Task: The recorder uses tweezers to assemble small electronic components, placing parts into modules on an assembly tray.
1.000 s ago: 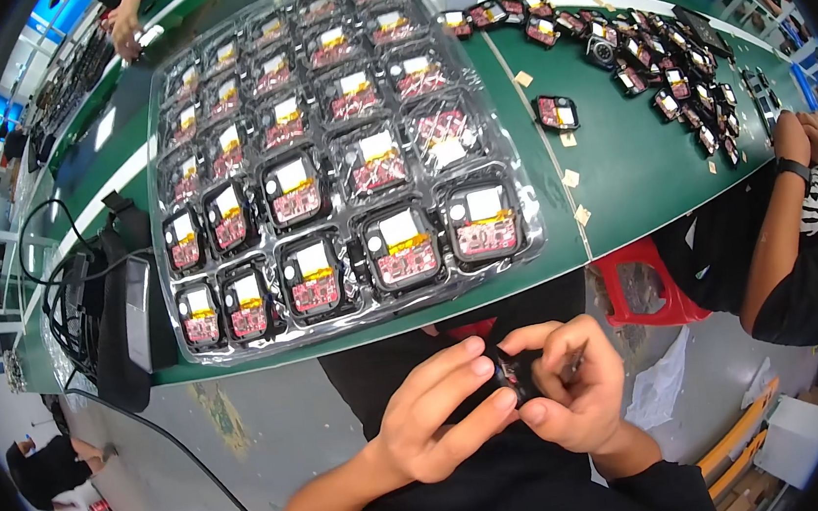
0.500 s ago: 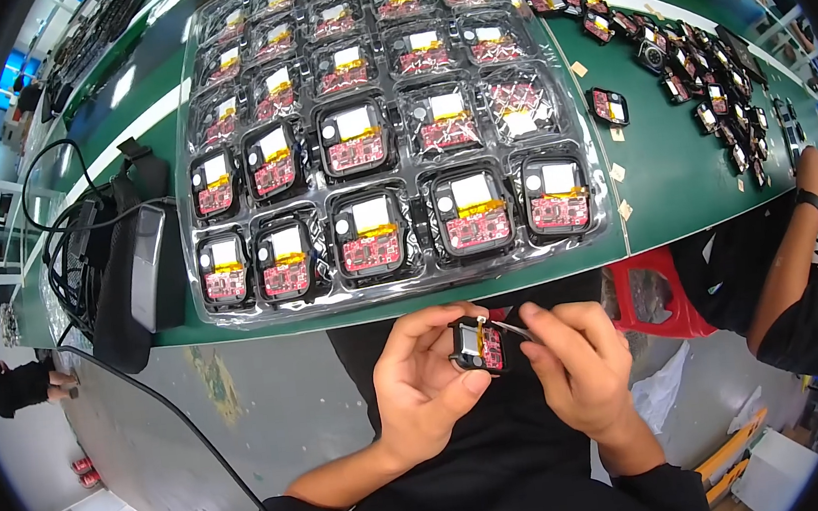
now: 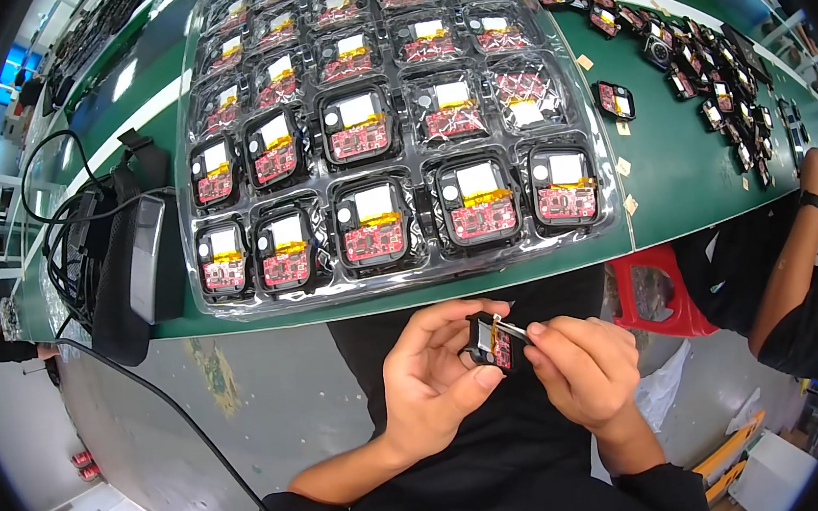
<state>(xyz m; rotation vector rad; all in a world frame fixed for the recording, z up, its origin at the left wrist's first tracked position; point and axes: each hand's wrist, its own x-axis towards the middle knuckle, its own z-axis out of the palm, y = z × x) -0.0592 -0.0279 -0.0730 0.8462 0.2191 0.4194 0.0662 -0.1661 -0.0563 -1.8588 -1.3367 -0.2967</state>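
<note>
My left hand (image 3: 435,376) grips a small black square device module (image 3: 492,341) with a red circuit board inside, held over my lap below the table edge. My right hand (image 3: 582,369) pinches a thin yellow strip at the module's top right corner. On the green table (image 3: 677,171) just beyond lies a clear plastic tray (image 3: 605,138) holding several rows of the same black modules with red boards and white labels.
A black bag and coiled cables (image 3: 114,254) sit at the table's left edge. Several loose modules (image 3: 705,59) and small tan tabs (image 3: 623,166) lie to the right. A red stool (image 3: 654,291) stands at my right, beside another person's arm (image 3: 802,247).
The view has tilted so the tray sits nearer and more central. My hands have lifted the module slightly, and my right fingers now pinch the yellow strip at its corner.
</note>
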